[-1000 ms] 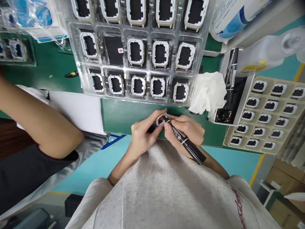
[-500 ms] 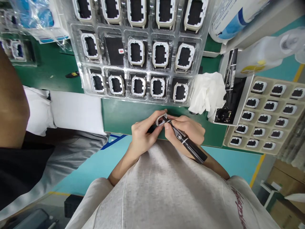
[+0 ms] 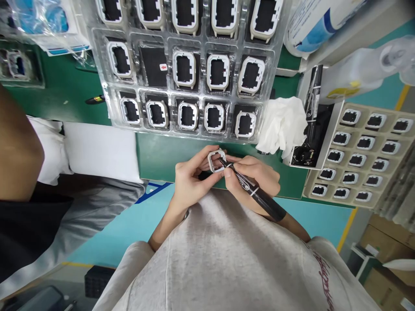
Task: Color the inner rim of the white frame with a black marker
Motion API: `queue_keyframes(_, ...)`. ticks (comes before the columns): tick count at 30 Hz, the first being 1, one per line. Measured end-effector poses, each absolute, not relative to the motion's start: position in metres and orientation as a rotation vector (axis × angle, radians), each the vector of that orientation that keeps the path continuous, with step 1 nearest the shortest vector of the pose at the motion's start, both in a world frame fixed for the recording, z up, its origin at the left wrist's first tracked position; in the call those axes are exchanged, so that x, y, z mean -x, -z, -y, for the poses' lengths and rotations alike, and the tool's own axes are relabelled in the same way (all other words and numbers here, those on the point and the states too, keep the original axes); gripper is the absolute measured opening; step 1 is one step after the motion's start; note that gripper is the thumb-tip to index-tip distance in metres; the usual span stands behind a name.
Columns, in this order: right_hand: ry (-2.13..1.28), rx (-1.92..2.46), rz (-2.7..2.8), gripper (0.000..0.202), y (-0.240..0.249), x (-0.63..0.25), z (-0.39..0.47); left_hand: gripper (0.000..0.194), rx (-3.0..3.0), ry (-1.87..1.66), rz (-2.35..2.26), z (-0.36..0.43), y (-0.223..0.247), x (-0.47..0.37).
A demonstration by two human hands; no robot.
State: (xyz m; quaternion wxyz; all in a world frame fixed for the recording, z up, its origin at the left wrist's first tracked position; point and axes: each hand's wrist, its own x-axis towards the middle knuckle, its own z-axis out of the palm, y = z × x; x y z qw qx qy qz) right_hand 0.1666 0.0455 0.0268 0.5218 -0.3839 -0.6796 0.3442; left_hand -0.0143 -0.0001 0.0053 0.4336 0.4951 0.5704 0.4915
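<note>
Near the front edge of the green table, my left hand (image 3: 191, 177) is closed on a pale watch case frame (image 3: 211, 162), holding it by its edges. My right hand (image 3: 254, 175) grips a black marker pen (image 3: 259, 194) with its tip pointing left, at the frame's right inner side. Whether the tip touches the frame I cannot tell. Just beyond my hands lies a clear plastic tray (image 3: 197, 136) with similar frames in its pockets. One pocket in its middle row shows only a dark pad with a red arrow sticker (image 3: 163, 67).
To the right are crumpled white tissue (image 3: 282, 125), a box (image 3: 328, 142) with another marker in it, a translucent bottle (image 3: 363, 71) and a beige tray (image 3: 308, 190) of frames. A co-worker's arm (image 3: 19, 151) is at the left, near a white cloth (image 3: 100, 149).
My left hand has turned the watch case frame from nearly edge-on so its opening faces up toward me. The marker stays at its right side. The whole view has shifted slightly.
</note>
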Motion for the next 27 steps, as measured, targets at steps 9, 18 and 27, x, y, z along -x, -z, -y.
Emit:
queue_keyframes(9,-0.781,0.807,1.59,0.029,-0.0232,-0.1662,-0.0512,0.068,-1.22,-1.21,-1.393,-0.0042,-0.0101,0.0183)
queue_keyframes(18,-0.828,0.876,1.614,0.024,-0.0243,-0.1686,-0.0508,0.061,-1.253,-1.256,-1.399,-0.0031,-0.0083,0.0153)
queue_keyframes(27,-0.764,0.94,1.627,0.026,-0.0196,-0.1651,-0.0476,0.054,-1.323,-1.19,-1.484,0.0024,-0.0026,0.0153)
